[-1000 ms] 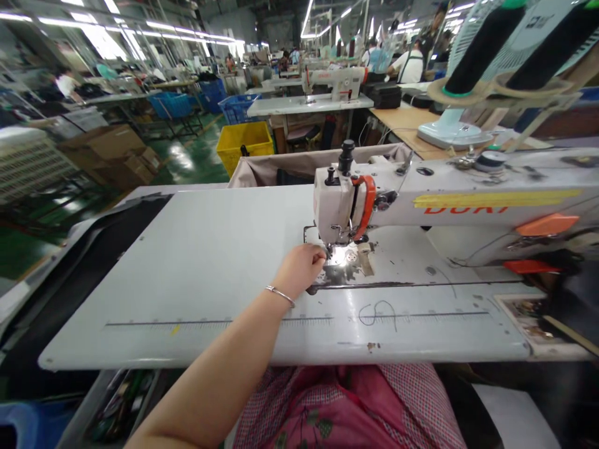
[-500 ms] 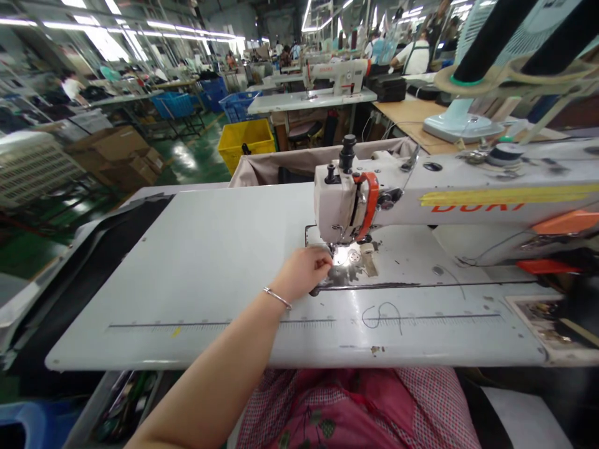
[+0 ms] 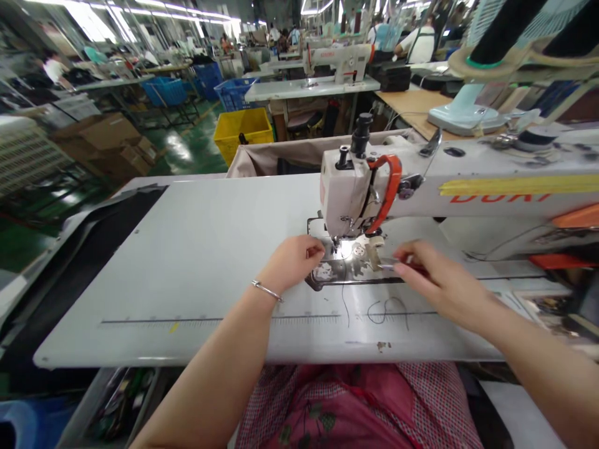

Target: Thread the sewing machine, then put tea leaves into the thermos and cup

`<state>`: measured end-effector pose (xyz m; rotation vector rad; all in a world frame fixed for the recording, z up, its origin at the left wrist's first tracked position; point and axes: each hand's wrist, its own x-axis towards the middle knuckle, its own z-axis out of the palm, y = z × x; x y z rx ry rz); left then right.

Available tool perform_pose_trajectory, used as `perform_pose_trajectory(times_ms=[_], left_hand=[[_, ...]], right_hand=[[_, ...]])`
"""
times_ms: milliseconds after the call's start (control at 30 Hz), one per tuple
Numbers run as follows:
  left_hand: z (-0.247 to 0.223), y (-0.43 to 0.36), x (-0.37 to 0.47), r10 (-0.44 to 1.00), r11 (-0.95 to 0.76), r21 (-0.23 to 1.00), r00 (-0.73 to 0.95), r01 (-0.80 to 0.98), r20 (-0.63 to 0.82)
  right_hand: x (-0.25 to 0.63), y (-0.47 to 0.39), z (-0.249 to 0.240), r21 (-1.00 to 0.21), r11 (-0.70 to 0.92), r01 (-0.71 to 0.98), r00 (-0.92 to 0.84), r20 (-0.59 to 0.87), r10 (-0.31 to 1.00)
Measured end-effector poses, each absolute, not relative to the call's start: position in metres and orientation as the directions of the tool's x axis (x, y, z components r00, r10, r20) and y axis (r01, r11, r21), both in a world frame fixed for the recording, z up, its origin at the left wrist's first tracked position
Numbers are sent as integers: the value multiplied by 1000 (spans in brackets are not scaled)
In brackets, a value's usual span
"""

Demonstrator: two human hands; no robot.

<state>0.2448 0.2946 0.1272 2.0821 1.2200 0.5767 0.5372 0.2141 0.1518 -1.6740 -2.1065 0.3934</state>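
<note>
Bench (image 3: 210, 249) across middle of frame; sewing machine (image 3: 505, 165) on its right half. Left grip (image 3: 292, 262) lower left of machine head (image 3: 344, 193), right grip (image 3: 442, 280) lower right. Loose thread (image 3: 384, 316) on bench front, right of centre. Cloth (image 3: 88, 249) along bench's left side. Behind: bin (image 3: 255, 134) upper centre, cardboard boxes (image 3: 112, 140) upper left.

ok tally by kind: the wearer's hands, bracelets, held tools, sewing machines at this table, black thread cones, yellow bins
Hands, left hand and right hand: 2
Bracelet: 1
Thin tool: 1
Sewing machine: 1
Black thread cones: 2
Yellow bin: 1
Total: 8
</note>
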Motion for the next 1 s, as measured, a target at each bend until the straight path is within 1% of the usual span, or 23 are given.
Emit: perform_pose_trajectory(times_ms=[67, 167, 267, 333, 400, 500, 567, 600, 667, 767, 833, 900, 1000], left_hand=[[123, 298, 244, 892, -363, 692, 447, 624, 65], [120, 302, 242, 899, -358, 682, 433, 638, 67], [119, 307, 239, 905, -354, 666, 420, 657, 67], [117, 309, 239, 908, -348, 666, 413, 659, 66], [116, 311, 239, 912, -340, 666, 405, 663, 62], [114, 312, 239, 909, -350, 665, 412, 659, 70], [112, 312, 239, 900, -370, 668, 427, 646, 85], [111, 312, 240, 897, -377, 669, 432, 640, 93], [110, 311, 241, 894, -387, 666, 436, 638, 101], [110, 309, 244, 876, -404, 667, 474, 626, 86], [112, 306, 246, 849, -431, 661, 524, 614, 68], [114, 303, 249, 810, -486, 629, 584, 607, 62], [116, 298, 252, 768, -546, 535, 640, 644, 13]], right_hand=[[519, 239, 129, -454, 240, 858, -220, 96, 971], [498, 277, 102, -378, 235, 895, -208, 113, 972], [487, 296, 92, -305, 210, 929, -192, 87, 977], [481, 293, 95, -297, 240, 924, -232, 65, 971], [473, 279, 104, -343, 335, 878, -338, 51, 940], [456, 244, 123, -453, 510, 731, -569, 8, 822], [449, 223, 132, -519, 551, 653, -664, -43, 747], [448, 217, 134, -544, 543, 640, -676, -63, 734], [453, 215, 132, -567, 488, 663, -622, -55, 781], [468, 229, 120, -543, 349, 764, -409, 11, 912], [477, 238, 116, -514, 271, 814, -297, 33, 954], [485, 237, 123, -510, 256, 821, -271, 48, 961], [502, 220, 150, -508, 312, 803, -290, 124, 949]])
